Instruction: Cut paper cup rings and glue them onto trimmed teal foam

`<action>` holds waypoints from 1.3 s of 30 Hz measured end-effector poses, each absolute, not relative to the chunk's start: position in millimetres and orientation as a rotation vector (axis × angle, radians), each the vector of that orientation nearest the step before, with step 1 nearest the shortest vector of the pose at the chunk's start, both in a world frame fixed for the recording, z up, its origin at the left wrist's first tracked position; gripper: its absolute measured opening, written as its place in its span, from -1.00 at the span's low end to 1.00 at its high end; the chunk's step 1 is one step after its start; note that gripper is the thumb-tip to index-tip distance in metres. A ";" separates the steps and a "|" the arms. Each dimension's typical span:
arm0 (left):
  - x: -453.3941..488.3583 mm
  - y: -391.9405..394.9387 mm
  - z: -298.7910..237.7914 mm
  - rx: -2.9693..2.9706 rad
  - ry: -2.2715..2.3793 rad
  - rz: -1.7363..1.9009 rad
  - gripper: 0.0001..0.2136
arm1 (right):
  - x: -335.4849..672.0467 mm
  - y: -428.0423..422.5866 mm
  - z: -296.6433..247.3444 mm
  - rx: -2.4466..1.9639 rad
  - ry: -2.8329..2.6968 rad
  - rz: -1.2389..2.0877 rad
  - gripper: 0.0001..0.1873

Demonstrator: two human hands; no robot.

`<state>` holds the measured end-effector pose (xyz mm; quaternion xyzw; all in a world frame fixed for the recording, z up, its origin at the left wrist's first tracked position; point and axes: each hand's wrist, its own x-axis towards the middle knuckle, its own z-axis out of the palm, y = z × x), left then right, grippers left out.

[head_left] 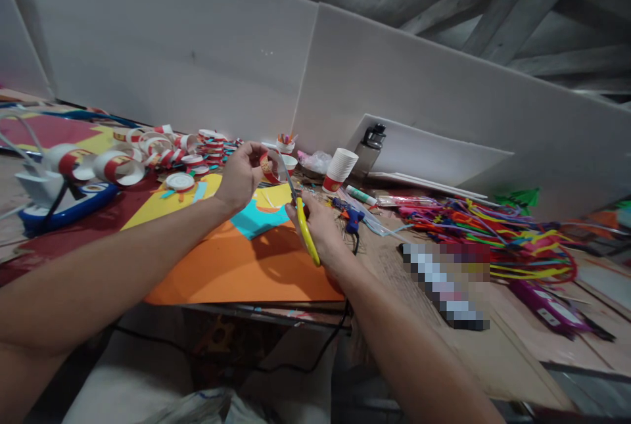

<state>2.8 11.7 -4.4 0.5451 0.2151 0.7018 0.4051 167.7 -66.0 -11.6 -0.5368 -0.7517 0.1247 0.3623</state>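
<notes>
Pinched in my left hand (pixel 240 177) is a red-and-white piece of paper cup (pixel 269 167), its wall curling round. My right hand (pixel 318 223) grips a pair of scissors (pixel 307 233) by the yellow handles. The blades point up and away, close against the cup piece; whether they are cutting into it, I cannot tell. Beneath both hands lie an orange sheet (pixel 236 273), a turquoise piece of paper (pixel 254 221) and a yellow sheet (pixel 148 210). Just beyond the blades is a paper cup (pixel 290 164), partly hidden.
Curled cup strips (pixel 118 166) and cut cup rings (pixel 211 148) lie at the left. Stacked paper cups (pixel 341 167), a dark bottle (pixel 369 153) and a blue glue gun (pixel 351 219) stand or lie beyond my right hand. Colourful pipe cleaners (pixel 473 233) spread rightward, near a purple case (pixel 549 306).
</notes>
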 end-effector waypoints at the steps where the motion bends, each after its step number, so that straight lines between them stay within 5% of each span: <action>1: 2.8 12.5 -4.5 1.368 0.543 1.775 -0.71 | 167.8 -65.9 -11.8 -1.382 -1.936 0.316 -0.78; 39: -3.0 8.0 7.7 1.250 0.468 1.535 -0.84 | 173.2 -66.2 -10.9 -1.344 -2.041 0.022 -0.85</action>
